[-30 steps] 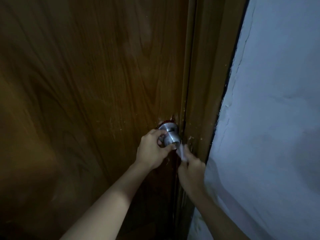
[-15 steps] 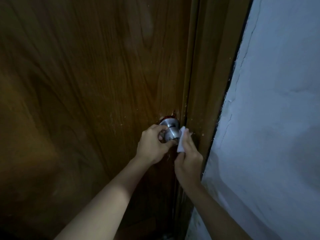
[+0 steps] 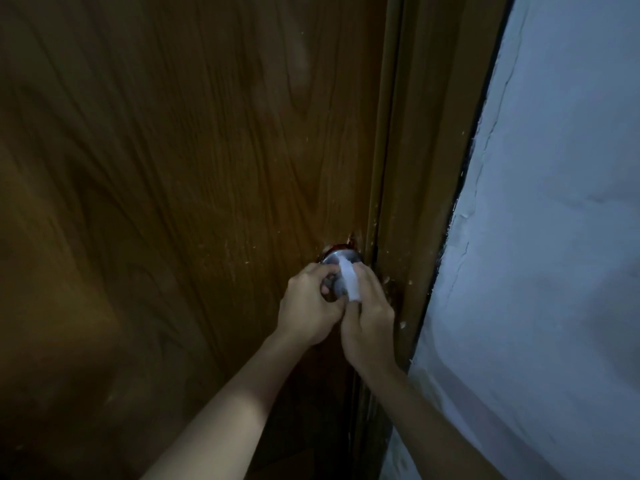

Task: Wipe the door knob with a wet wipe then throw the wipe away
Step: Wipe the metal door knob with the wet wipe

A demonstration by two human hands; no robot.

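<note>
A round silver door knob (image 3: 333,258) sticks out of a brown wooden door (image 3: 180,174), close to its right edge. My left hand (image 3: 306,306) is curled around the knob's left side and grips it. My right hand (image 3: 369,322) presses a white wet wipe (image 3: 349,279) flat over the knob's right front. Both hands cover most of the knob; only its top and a bit of its middle show.
The wooden door frame (image 3: 422,161) runs down just right of the knob. A pale, cracked plaster wall (image 3: 561,237) fills the right side. The light is dim.
My right hand has risen from below the knob and laid the wipe over the knob's front. My left hand has kept its grip on the knob.
</note>
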